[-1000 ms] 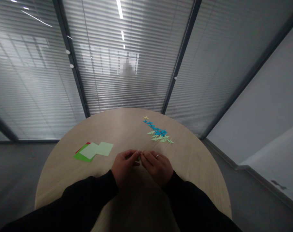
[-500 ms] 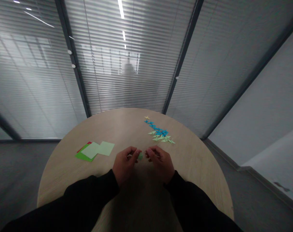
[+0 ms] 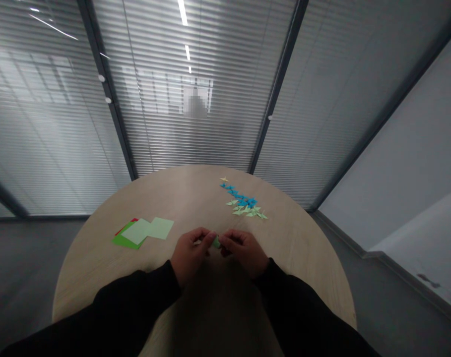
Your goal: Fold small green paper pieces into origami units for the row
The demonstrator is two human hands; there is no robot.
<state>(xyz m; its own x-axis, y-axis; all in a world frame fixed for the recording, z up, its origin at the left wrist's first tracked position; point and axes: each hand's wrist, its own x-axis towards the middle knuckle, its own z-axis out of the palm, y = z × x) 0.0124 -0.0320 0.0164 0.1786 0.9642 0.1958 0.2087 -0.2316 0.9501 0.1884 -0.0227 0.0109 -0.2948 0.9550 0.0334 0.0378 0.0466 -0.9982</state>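
A small pale green folded paper [image 3: 216, 242] sits between my two hands above the near middle of the table. My left hand [image 3: 191, 252] pinches it from the left, thumb on top. From the right, my right hand [image 3: 244, 250] has its thumb and fingers closed on the paper's other edge. Most of the paper is hidden by the fingertips, so its folded shape cannot be made out.
On the round wooden table [image 3: 299, 267], pale green paper sheets [image 3: 161, 228] overlap a brighter green sheet [image 3: 126, 239] and a red one at left. Folded blue paper pieces [image 3: 243, 201], pale green ones [image 3: 253, 212] and a yellow one [image 3: 224, 179] lie beyond my right hand.
My right hand has moved left to the folded paper and closed on its edge. My left hand keeps its pinch. The whole view has shifted slightly.
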